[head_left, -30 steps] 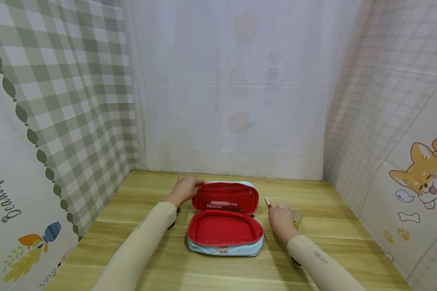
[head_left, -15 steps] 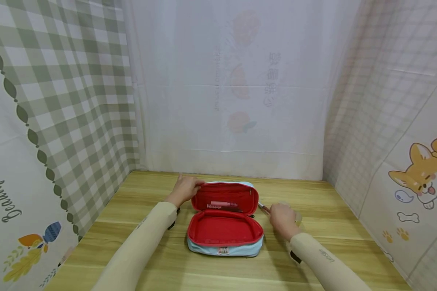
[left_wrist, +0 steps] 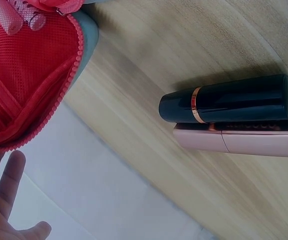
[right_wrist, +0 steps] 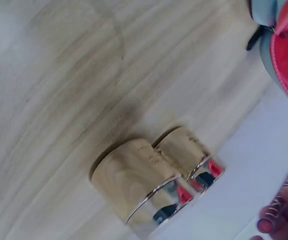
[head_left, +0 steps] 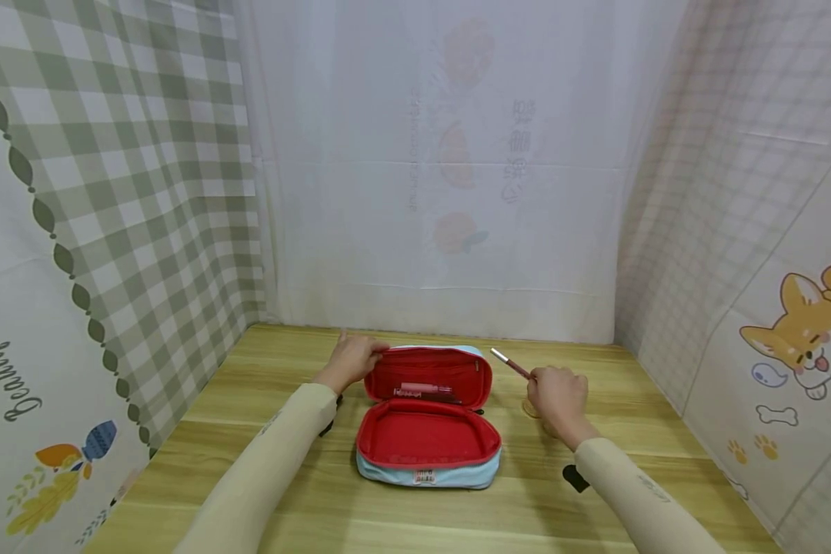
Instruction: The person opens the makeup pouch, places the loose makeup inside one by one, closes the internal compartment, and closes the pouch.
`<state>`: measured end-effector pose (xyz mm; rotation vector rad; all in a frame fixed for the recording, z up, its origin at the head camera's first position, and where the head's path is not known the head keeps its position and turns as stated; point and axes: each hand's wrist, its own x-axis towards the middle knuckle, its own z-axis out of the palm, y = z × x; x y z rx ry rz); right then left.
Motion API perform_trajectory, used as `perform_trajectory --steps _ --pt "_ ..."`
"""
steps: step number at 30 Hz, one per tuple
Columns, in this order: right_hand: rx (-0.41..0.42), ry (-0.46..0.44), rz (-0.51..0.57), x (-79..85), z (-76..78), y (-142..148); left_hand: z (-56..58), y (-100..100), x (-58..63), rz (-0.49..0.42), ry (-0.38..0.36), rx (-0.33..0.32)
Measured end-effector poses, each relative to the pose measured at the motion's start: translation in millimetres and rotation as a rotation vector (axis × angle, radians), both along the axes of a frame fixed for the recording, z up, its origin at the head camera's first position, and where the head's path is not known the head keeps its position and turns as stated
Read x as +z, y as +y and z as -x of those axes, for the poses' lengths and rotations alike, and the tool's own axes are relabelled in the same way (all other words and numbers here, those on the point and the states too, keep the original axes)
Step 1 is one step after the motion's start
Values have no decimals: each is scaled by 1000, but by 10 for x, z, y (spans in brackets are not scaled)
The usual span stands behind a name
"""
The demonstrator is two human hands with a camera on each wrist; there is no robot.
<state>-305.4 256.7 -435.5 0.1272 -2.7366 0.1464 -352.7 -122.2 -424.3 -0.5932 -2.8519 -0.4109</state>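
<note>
An unzipped light-blue pencil-case-style pouch (head_left: 429, 442) with red lining lies open, its lid (head_left: 481, 377) tilted up at the back. My left hand (head_left: 352, 360) pinches the lid's left rim; in the left wrist view some fingers (left_wrist: 14, 175) reach behind the zipper edge. Inside the lid's mesh pocket are pink tubes (left_wrist: 5, 15). To the pouch's right, my right hand (head_left: 559, 398) grips a slim brownish-red makeup pencil (head_left: 519, 369), its silver end pointing up and left toward the lid. Lettering runs along the pencil's barrel in the right wrist view.
Two gold jars with mirror-like tops, a larger jar (right_wrist: 129, 177) and a smaller jar (right_wrist: 178, 150), stand near my right hand, mostly hidden in the head view. A dark lipstick (left_wrist: 233, 100) and a pink lipstick (left_wrist: 238, 141) lie side by side on the wooden table (head_left: 429, 519).
My right hand has lifted the makeup pencil from low over the table and moved slightly right and back, the silver end swinging toward the lid. My left hand and the pouch stay put.
</note>
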Motion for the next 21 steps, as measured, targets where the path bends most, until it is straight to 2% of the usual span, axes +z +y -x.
perform_trajectory --steps 5,11,16,21 --pt "65 218 78 -5 -8 54 -4 4 5 3 -5 0" --pt "180 417 84 -60 17 50 1 -4 -6 1 -5 -6" --pt "281 517 43 -109 57 -18 11 -10 -13 -5 -3 -7" --pt "375 552 -37 -142 93 -138 16 -9 -10 -5 -19 -5"
